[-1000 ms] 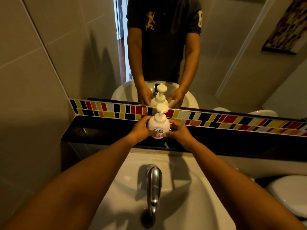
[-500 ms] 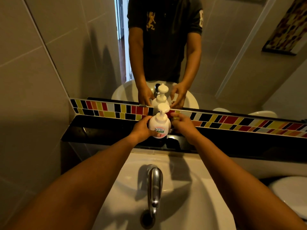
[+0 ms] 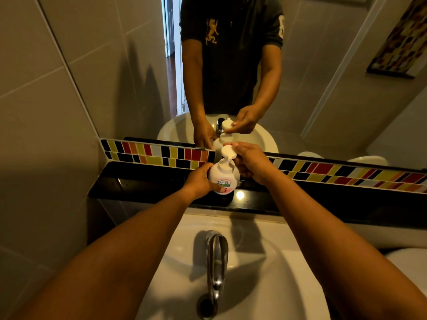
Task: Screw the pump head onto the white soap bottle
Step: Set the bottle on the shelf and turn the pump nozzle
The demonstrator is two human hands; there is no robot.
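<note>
From the head view, the white soap bottle [image 3: 223, 179] stands upright on the black ledge [image 3: 143, 181] behind the sink [image 3: 254, 262], near the ledge's front edge, left of its middle. It is round-bodied, with a green and pink label facing the camera. The left hand [image 3: 200, 181] wraps around its left side. The right hand [image 3: 250, 161] pinches the flat white pump head [image 3: 228, 152], which sits atop the bottle's neck. The chrome faucet [image 3: 216, 262] is below.
</note>
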